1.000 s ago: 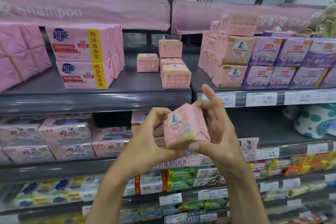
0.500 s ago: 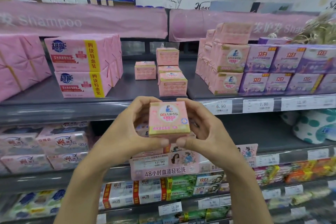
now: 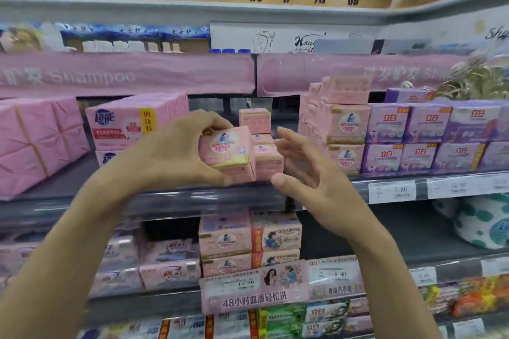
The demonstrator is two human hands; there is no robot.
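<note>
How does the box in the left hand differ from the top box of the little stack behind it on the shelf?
The held box is gripped by the left hand and tilted; the top box sits level on its stack. The held box shows a round picture label and a yellow band; the top box shows a plainer face. Both are pink and of like shape.

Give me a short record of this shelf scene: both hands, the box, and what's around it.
left hand: grips pink soap box, held up before the shelf
right hand: fingers spread, beside the box, holding nothing
behind box: stack of small pink boxes
further right: purple packs
price tag: 7.80
</note>
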